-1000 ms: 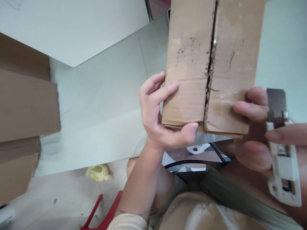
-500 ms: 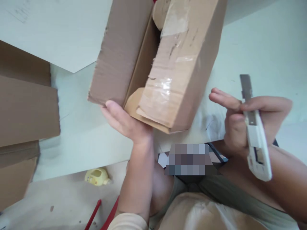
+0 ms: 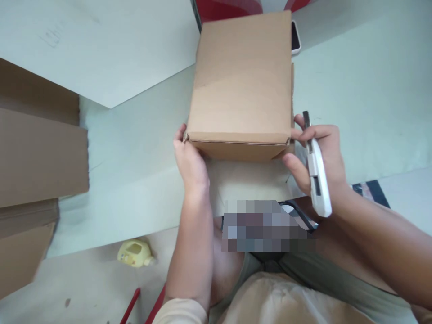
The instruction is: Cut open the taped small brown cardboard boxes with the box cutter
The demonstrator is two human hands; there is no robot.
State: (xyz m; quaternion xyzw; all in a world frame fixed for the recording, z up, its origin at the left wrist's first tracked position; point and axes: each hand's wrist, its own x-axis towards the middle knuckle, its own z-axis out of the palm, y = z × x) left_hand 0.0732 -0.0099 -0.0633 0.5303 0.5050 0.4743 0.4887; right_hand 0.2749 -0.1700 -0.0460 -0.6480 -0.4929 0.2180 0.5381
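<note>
A closed brown cardboard box (image 3: 241, 81) stands on a pale sheet (image 3: 141, 148) in front of me, a smooth face turned up. My left hand (image 3: 191, 164) presses against its near left corner, fingers curled round the edge. My right hand (image 3: 315, 153) holds a white utility knife (image 3: 315, 173) with its blade pointing away from me. The fingertips of that hand touch the box's near right corner.
Flat brown cardboard pieces (image 3: 37, 153) are stacked at the left. A large white board (image 3: 101, 45) lies at the top left. A small yellow object (image 3: 135, 253) and red handles (image 3: 135, 303) lie on the floor near my knees. A dark phone-like object (image 3: 295, 38) peeks out behind the box.
The box was tilted with its taped, split side showing and one flap open. It now rests with a smooth face up. Both hands have moved to its near corners; the knife stays in my right hand.
</note>
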